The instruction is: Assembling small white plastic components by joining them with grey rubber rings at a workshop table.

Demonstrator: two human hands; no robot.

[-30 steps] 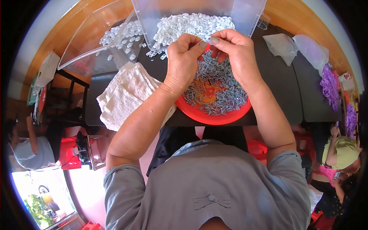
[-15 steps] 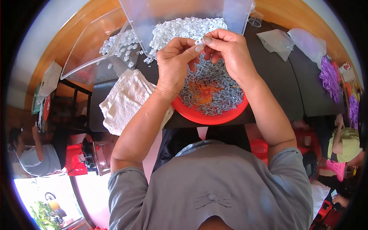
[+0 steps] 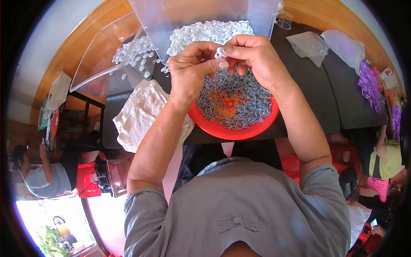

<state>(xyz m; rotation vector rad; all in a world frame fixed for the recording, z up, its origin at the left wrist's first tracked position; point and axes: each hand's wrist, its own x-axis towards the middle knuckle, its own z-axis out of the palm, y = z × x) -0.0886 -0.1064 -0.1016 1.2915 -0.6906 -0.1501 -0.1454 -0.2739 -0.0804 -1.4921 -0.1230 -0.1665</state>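
Note:
A small white piece (image 3: 220,54) with a few coloured dots is pinched between the thumbs and fingers of both hands, above the far side of a red basin (image 3: 233,135). My left hand (image 3: 190,70) grips it from the left, and my right hand (image 3: 257,55) holds its upper right side. The basin contains many small grey, screw-like pieces (image 3: 214,109). Just beyond the hands, a clear plastic bin (image 3: 205,13) lies open toward me with a heap of small white plastic pieces (image 3: 205,32) in it.
A cream towel (image 3: 143,113) lies left of the basin on the dark table (image 3: 299,92). At far left, a clear lid (image 3: 96,68) leans near scattered white pieces (image 3: 137,49). Plastic bags (image 3: 306,47) and purple cord (image 3: 370,88) are at right. People sit at both sides.
The white piece has turned between my fingers, so its coloured dots now show. My left thumb has dropped slightly, and both hands remain over the basin's far side.

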